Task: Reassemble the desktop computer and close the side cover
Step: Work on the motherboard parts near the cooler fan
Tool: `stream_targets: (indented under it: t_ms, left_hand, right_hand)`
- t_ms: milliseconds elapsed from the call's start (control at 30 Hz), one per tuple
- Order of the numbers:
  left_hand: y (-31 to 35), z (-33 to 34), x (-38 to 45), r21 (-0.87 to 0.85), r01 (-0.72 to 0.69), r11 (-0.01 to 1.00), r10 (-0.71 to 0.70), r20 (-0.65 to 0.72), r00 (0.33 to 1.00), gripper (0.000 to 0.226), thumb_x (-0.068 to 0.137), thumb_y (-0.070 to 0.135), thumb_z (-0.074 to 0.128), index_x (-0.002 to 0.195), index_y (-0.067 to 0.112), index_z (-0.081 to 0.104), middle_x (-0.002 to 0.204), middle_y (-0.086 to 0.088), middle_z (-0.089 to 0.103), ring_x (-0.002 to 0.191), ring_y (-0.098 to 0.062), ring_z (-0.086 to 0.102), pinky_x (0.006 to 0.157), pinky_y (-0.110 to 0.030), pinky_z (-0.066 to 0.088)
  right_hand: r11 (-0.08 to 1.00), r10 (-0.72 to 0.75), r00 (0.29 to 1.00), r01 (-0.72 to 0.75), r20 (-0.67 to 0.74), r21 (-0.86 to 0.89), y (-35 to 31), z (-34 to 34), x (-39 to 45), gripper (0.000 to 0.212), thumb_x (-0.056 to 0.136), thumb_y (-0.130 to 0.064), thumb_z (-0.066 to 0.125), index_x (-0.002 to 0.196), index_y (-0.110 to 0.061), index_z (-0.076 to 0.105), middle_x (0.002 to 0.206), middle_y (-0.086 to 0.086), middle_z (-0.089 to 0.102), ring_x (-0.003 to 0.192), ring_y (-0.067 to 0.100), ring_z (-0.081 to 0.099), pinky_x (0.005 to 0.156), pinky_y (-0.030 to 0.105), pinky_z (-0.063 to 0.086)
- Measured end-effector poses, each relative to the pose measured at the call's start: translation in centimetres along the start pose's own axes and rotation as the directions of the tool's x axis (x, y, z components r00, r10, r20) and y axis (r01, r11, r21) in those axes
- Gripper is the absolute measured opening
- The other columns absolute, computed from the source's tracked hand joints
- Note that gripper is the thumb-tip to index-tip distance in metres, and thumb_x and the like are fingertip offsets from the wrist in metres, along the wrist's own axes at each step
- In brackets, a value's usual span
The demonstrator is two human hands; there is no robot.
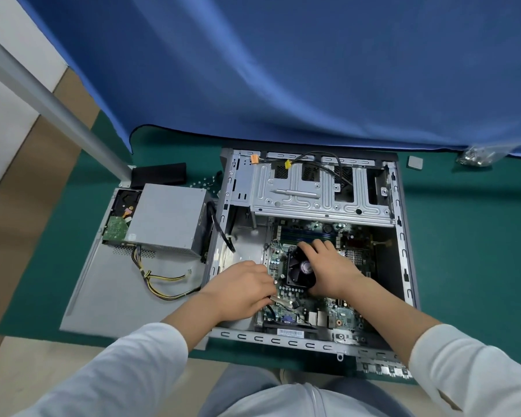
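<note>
The open computer case (403,266) lies on its side on a green mat. Inside it, the motherboard (295,296) carries a black CPU cooler fan (298,270). My right hand (331,266) holds that cooler, with fingers over its far edge and the thumb at its near edge. Just left of the cooler, my left hand (244,288) is curled round a thin metal tool (280,300), seemingly a screwdriver, whose tip lies on the board. The grey side cover (103,296) lies flat to the case's left, and on it rest the power supply (169,221) and a hard drive (119,219).
The power supply's loose cables (163,281) trail across the side cover. A black box (158,174) and loose screws (202,183) lie behind it. A small grey square part (415,161) and a bag of hardware (475,156) sit at the back right. Blue cloth (283,70) hangs behind.
</note>
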State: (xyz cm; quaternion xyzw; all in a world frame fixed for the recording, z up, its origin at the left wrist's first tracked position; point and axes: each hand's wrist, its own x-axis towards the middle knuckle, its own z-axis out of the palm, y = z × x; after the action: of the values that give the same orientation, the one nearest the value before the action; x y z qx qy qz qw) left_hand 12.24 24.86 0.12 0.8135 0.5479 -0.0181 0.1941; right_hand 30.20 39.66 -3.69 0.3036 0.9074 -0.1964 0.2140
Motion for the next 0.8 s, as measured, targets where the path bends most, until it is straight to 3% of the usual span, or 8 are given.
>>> stream_targets:
  t_ms: [167,300,367,433,600,800]
  left_hand:
    - [-0.7,-1.2,-0.4,-0.009,-0.017,1.0,0.018,0.035,0.999,0.036,0.098,0.041,0.038,0.117,0.021,0.061,0.11,0.006,0.064,0.104,-0.012,0.055,0.098,-0.032,0.042]
    - [-2.3,-2.3,-1.1,0.049,0.094,0.994,-0.093,-0.027,0.995,0.038,0.095,0.039,0.035,0.082,0.021,0.066,0.076,0.006,0.064,0.073,-0.012,0.058,0.079,-0.028,0.047]
    - [-2.4,-2.3,-0.9,0.097,0.148,0.984,-0.148,-0.003,0.989,0.043,0.091,0.037,0.031,0.062,0.02,0.057,0.057,0.004,0.056,0.055,-0.013,0.053,0.068,-0.025,0.047]
    - [-2.5,-2.1,-0.5,0.143,0.165,0.976,-0.168,0.009,0.986,0.043,0.087,0.035,0.029,0.054,0.017,0.049,0.048,0.002,0.048,0.045,-0.014,0.047,0.058,-0.024,0.046]
    - [-2.8,-1.4,-0.4,0.2,0.159,0.967,-0.168,0.028,0.985,0.039,0.084,0.032,0.027,0.054,0.015,0.045,0.046,0.002,0.041,0.044,-0.015,0.039,0.054,-0.023,0.04]
    - [-2.8,-1.4,-0.3,0.2,0.178,0.963,-0.187,0.027,0.982,0.038,0.086,0.031,0.029,0.057,0.016,0.048,0.05,0.002,0.042,0.048,-0.017,0.043,0.057,-0.026,0.043]
  right_hand:
    - [0.999,-0.025,0.998,0.022,0.051,0.049,0.5,-0.4,-0.2,0.109,0.069,-0.039,0.078,0.15,-0.026,0.006,0.139,0.005,0.028,0.129,0.025,0.026,0.093,0.041,0.047]
    - [1.0,0.003,0.998,-0.002,0.06,-0.024,-0.2,-0.6,0.2,0.108,0.07,-0.04,0.078,0.15,-0.021,0.007,0.143,0.007,0.028,0.133,0.029,0.026,0.106,0.046,0.034]
    - [0.996,0.029,0.999,-0.027,0.025,-0.086,-1.1,0.0,0.3,0.106,0.072,-0.04,0.076,0.149,-0.016,0.007,0.143,0.009,0.027,0.134,0.031,0.023,0.113,0.048,0.023]
    - [0.987,0.041,0.999,-0.042,-0.015,-0.155,-1.9,0.6,0.5,0.104,0.074,-0.04,0.074,0.148,-0.01,0.007,0.143,0.012,0.027,0.135,0.031,0.022,0.116,0.048,0.015]
    - [0.995,0.04,0.999,-0.04,0.001,-0.086,-1.7,0.4,1.1,0.107,0.068,-0.042,0.076,0.147,-0.022,0.007,0.138,0.008,0.03,0.127,0.028,0.028,0.101,0.044,0.037]
    - [1.0,-0.003,1.0,0.004,0.03,-0.027,-1.5,-0.2,1.0,0.11,0.063,-0.037,0.081,0.147,-0.024,0.011,0.139,0.009,0.028,0.13,0.029,0.025,0.099,0.044,0.041]
